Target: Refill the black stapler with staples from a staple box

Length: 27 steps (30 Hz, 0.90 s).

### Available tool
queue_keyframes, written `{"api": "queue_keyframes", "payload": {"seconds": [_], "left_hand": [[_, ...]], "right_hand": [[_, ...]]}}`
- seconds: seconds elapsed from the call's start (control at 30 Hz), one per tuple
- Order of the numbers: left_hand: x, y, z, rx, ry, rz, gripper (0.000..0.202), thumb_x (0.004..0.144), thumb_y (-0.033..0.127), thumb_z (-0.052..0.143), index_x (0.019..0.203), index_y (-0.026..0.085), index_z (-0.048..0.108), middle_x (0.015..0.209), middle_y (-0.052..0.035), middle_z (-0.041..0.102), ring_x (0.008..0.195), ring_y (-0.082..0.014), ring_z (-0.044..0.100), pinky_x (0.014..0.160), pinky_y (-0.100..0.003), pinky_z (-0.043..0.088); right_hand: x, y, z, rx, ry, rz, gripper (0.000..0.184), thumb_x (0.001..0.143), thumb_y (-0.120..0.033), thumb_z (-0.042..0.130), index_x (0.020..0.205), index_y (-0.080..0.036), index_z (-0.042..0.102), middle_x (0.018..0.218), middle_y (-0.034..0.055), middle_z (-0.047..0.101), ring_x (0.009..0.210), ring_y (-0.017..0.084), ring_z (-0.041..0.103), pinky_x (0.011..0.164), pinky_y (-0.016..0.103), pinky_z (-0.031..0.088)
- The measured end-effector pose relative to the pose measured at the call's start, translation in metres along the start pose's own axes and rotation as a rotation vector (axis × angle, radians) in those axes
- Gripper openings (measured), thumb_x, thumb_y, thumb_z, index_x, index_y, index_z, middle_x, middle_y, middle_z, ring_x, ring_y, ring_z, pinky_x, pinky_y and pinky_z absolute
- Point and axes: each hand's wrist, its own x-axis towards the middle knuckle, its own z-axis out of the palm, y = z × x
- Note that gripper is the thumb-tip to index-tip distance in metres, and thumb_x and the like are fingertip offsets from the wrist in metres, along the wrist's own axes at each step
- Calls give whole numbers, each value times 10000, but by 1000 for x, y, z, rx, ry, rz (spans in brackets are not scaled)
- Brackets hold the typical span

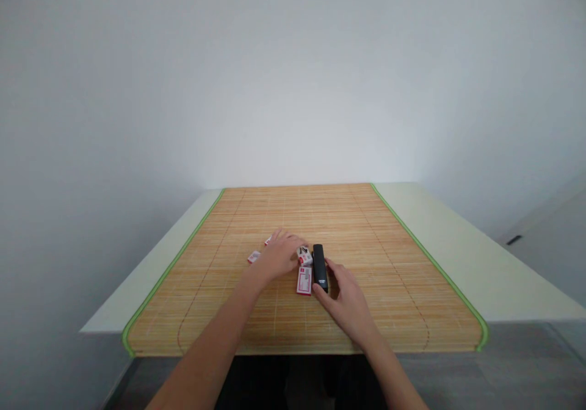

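- Head view: both forearms reach forward over a bamboo mat (389,263) that covers the middle of a pale desk (462,245). A plain white wall stands behind it.
- The left hand (279,254) lies palm down on the mat with its fingers bent over a small red-and-white box (304,255). The fingertips touch the box, but I cannot tell whether they pinch it or only rest on it.
- The right hand (345,294) is open, palm down. Its fingers stretch along the right side of a black stapler (319,268) and its thumb lies at the stapler's near end (touching it rather than clamped round it, as far as can be seen).
- The stapler lies flat on the mat between the two hands, its length pointing away from the person. It is just right of the left fingertips.
- A second box (304,280) lies flat just beside the stapler's left side, nearer the person than the left hand and just left of the right thumb.
- A third box (254,257) sits to the left of the left hand, close to its outer edge.
- A fourth box (268,240) peeks out beyond the left hand, mostly hidden by the knuckles.
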Motion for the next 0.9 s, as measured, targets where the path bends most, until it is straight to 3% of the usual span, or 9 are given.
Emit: {"api": "queue_keyframes", "payload": {"seconds": [0.1, 0.17, 0.33, 0.43, 0.5, 0.57, 0.73, 0.9], "left_hand": [[1, -12, -6, 99, 49, -168, 233, 818, 339, 736, 1028, 257, 676, 1138, -78, 663, 1191, -294, 532, 1176, -494, 244], [-1, -17, -6, 146, 108, -289, 258, 849, 424, 715, 991, 218, 650, 1117, -108, 637, 1168, -305, 518, 1120, -483, 300], [-18, -9, 2, 123, 328, -479, 371, 901, 460, 674, 1171, 214, 612, 1236, -127, 618, 1225, -320, 497, 1072, -457, 363], [-28, 7, 8, -68, 337, -314, 353, 966, 339, 591, 1303, 234, 574, 1300, -97, 633, 1242, -273, 541, 1104, -435, 383], [-30, 17, 11, -219, 268, -149, 462, 951, 283, 605, 1403, 241, 518, 1361, -83, 624, 1276, -247, 554, 1139, -422, 385], [-29, 21, 14, -319, 224, -80, 580, 917, 266, 650, 1467, 240, 470, 1422, -84, 600, 1315, -244, 547, 1157, -426, 390], [-24, 11, 25, -460, 143, -207, 555, 881, 247, 689, 1420, 256, 556, 1307, -92, 690, 1131, -241, 672, 1005, -417, 529], [-25, 2, 31, -614, 123, -199, 501, 850, 183, 692, 1338, 280, 630, 1251, -61, 727, 1105, -230, 696, 983, -393, 547]], "right_hand": [[0, 0, -1, -8, 4, 2, 556, 893, -370, 672, 1423, -286, 524, 1330, 79, 640, 1229, 305, 592, 1083, 508, 473], [0, 0, -2, -17, 1, 7, 548, 894, -374, 673, 1415, -282, 529, 1331, 80, 638, 1234, 307, 588, 1086, 512, 468], [0, -1, -1, -6, 6, 1, 536, 888, -333, 659, 1406, -283, 532, 1325, 78, 639, 1226, 303, 590, 1085, 504, 466], [0, 1, -1, 9, 10, 2, 475, 874, -300, 639, 1343, -264, 579, 1264, 83, 664, 1160, 299, 618, 1031, 482, 497], [3, 5, -4, 30, -2, 15, 432, 863, -264, 614, 1295, -256, 612, 1217, 81, 682, 1097, 287, 641, 975, 454, 526], [9, 12, -10, 39, -20, 21, 408, 851, -224, 588, 1254, -253, 644, 1186, 75, 695, 1067, 275, 651, 950, 435, 534], [40, 30, -31, 26, -151, -26, 419, 802, -164, 597, 1197, -249, 709, 1182, 59, 721, 1115, 274, 647, 1024, 455, 492], [78, 41, -35, 84, -373, -80, 427, 828, -189, 641, 1244, -250, 712, 1183, 45, 743, 1079, 264, 675, 988, 445, 513]]}}
